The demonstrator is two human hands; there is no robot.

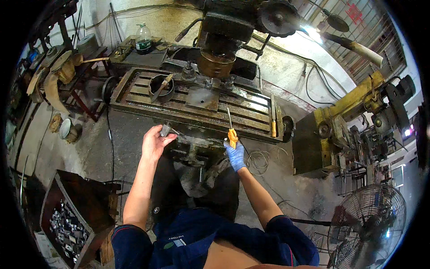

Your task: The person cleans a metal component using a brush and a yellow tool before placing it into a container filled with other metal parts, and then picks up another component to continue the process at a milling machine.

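Gripping a small metal block (165,130) in the left hand (154,142), an orange-handled screwdriver (231,131) in the gloved right hand (235,154).

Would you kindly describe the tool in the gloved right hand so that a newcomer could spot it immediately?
Find the milling machine table with long slots at the picture's centre. At its near edge the blue-gloved right hand grips a screwdriver. Its orange-yellow handle and upright shaft set it apart from a second screwdriver lying flat further right.

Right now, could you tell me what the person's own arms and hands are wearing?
The left hand is bare; the right hand wears a blue glove. Both forearms are uncovered, with dark navy short sleeves edged by a thin red trim at the cuffs.
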